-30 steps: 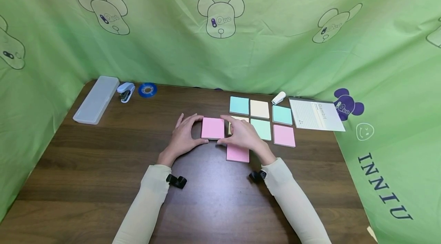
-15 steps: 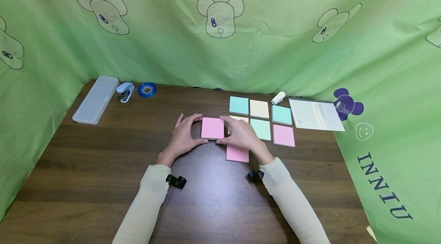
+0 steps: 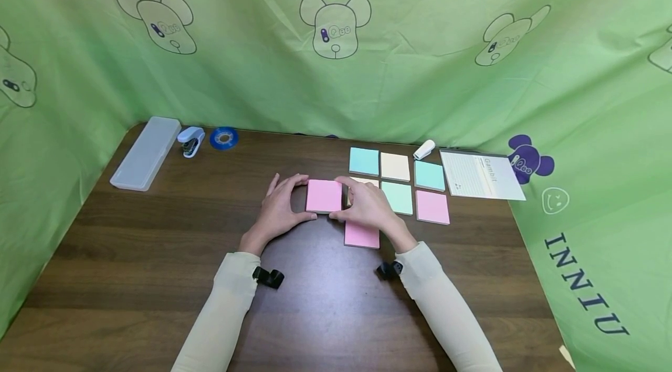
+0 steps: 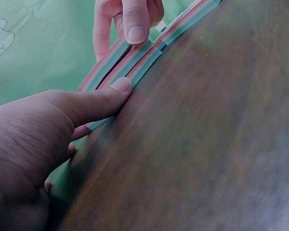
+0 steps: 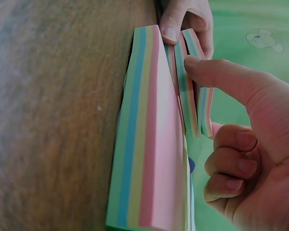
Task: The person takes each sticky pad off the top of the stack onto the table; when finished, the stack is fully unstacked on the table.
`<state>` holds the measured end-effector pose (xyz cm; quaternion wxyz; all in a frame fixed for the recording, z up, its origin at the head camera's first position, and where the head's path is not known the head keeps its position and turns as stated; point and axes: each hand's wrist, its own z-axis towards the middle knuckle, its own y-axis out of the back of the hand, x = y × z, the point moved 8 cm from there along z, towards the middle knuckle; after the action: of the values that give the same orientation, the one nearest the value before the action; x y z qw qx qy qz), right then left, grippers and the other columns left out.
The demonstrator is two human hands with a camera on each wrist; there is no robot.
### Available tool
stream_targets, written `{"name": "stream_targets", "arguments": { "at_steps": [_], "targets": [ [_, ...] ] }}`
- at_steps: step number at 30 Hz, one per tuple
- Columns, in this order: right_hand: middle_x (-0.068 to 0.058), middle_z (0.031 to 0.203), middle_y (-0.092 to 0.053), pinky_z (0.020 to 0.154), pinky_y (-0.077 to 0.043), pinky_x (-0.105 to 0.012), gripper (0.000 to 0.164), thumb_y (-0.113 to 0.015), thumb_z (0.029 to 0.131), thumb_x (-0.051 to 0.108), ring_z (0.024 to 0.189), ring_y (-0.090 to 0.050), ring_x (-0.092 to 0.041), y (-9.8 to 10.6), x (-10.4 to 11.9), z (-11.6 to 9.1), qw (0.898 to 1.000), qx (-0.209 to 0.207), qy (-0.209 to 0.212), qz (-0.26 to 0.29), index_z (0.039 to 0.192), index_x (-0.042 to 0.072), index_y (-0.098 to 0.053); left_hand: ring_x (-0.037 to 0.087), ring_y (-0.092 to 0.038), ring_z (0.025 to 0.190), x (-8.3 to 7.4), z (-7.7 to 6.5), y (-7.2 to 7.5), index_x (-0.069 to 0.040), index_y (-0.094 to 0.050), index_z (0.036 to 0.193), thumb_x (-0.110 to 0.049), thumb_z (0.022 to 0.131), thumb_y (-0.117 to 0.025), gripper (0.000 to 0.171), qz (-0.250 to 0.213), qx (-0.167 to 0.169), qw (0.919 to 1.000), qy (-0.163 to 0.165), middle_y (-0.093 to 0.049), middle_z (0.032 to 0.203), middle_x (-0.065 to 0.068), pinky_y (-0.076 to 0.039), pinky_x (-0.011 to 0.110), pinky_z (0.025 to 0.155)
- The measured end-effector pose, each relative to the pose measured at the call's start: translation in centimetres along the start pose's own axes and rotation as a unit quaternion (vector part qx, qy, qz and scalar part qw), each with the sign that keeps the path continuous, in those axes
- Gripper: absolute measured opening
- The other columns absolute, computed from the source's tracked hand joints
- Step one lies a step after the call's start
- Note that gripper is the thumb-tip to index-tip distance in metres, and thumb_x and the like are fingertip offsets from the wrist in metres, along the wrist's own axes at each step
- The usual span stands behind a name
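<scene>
Between my hands in the head view is a stack of sticky note pads [image 3: 324, 196], its top sheet pink and its edges striped pink, yellow, blue and green. My left hand [image 3: 278, 209] pinches the stack's left side, thumb [image 4: 119, 86] on the near edge and fingers behind. My right hand [image 3: 367, 203] pinches its right side, with the thumb [image 5: 200, 67] against the near edge and the other fingers curled. A dark gap shows between the pads of the stack [image 4: 118, 62] in the left wrist view. A pale yellow pad [image 3: 362, 184] is partly hidden behind my right hand.
Right of the stack, a pink pad [image 3: 362, 236], a mint pad [image 3: 397, 198] and several other pads lie close together. A white stapler-like item [image 3: 424, 149] and a notepad [image 3: 483, 175] stand behind. At left are a clear case [image 3: 147, 153], blue stapler [image 3: 191, 140] and blue tape roll [image 3: 224, 138].
</scene>
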<state>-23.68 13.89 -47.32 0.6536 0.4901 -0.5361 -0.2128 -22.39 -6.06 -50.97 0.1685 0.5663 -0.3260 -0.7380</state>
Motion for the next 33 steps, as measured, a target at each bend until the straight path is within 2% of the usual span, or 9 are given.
{"name": "stream_targets", "arguments": {
  "at_steps": [9,17,24,33],
  "targets": [
    [0.006,0.072,-0.055,0.056,-0.036,-0.029,0.088,-0.099,0.08,0.042,0.061,-0.044,-0.01,0.6,-0.3,-0.4,1.0,-0.011,-0.001,0.019,0.154,0.013,-0.063,0.032,-0.053,0.151,0.0,0.1,0.0,-0.006,-0.052,0.159,-0.026,0.081,-0.104,0.095,-0.002,-0.005,1.0,-0.003,-0.067,0.151,0.013,-0.003,0.051,0.141],
    [0.005,0.073,-0.05,0.057,-0.033,-0.031,0.089,-0.099,0.079,0.042,0.064,-0.038,-0.012,1.4,-1.0,-1.2,0.999,-0.033,-0.006,0.038,0.155,0.015,-0.063,0.033,-0.049,0.156,0.1,0.2,0.1,-0.006,-0.055,0.157,-0.027,0.081,-0.104,0.093,-0.003,-0.006,1.0,-0.006,-0.067,0.151,0.014,-0.003,0.051,0.141],
    [0.006,0.074,-0.05,0.066,-0.035,-0.034,0.089,-0.1,0.078,0.043,0.071,-0.041,-0.018,1.9,-1.6,-2.0,0.998,-0.049,-0.01,0.035,0.155,0.016,-0.063,0.033,-0.046,0.159,0.2,0.2,0.0,-0.006,-0.058,0.155,-0.028,0.08,-0.104,0.09,0.005,-0.006,0.9999,-0.009,-0.066,0.152,0.014,-0.004,0.049,0.141],
    [0.008,0.071,-0.046,0.057,-0.031,-0.029,0.086,-0.102,0.076,0.037,0.064,-0.035,-0.011,2.8,-2.3,-3.2,0.997,-0.066,0.006,0.041,0.151,0.016,-0.065,0.033,-0.044,0.16,0.1,0.2,0.0,-0.006,-0.059,0.155,-0.028,0.081,-0.103,0.089,0.006,-0.001,1.0,-0.004,-0.065,0.154,0.014,-0.003,0.049,0.141]
  ]
}}
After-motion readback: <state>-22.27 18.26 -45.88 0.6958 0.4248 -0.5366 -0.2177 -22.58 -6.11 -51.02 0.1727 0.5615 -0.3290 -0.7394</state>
